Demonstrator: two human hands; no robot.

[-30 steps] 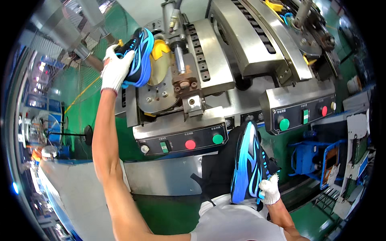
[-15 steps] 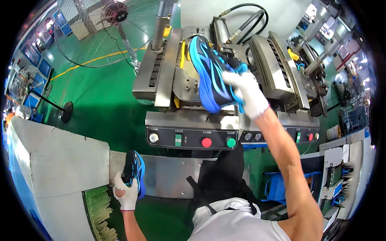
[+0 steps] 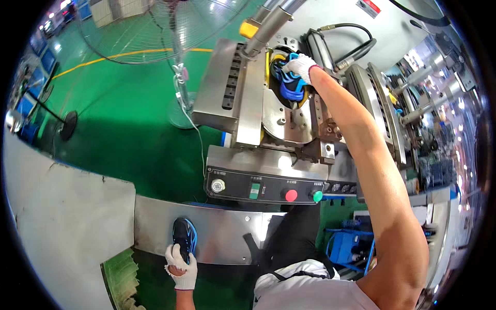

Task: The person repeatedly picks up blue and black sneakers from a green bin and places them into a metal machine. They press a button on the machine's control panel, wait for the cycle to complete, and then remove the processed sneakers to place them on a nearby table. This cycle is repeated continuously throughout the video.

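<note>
- Sneakers, two of them, one at each hand: the upper sneaker sits in the upper middle of the frame, within the steel machine; the lower sneaker is in the lower left, over a bare metal panel.
- Handling, as a judgement: both are probably light, with a soft, yielding upper and a springier, firmer sole; neither seems fragile, and the knit gloves should give fair friction.
- Best hold, I judge: the heel and collar, or the sole's side edges, since squeezing the soft middle would dent it.
- The left hand, gloved, is partly closed, thumb and fingers curled about the near end of the lower sneaker, which points toward the top of the frame.
- The right hand, also gloved, lies over the upper sneaker with bent fingers; I cannot tell whether they close on it or only press.
- Looks: the lower sneaker is mostly black, with a bright blue streaked side along its right edge; the upper one shows black, light blue lines and a thick violet-blue sole part, its far portion hidden by the glove.
</note>
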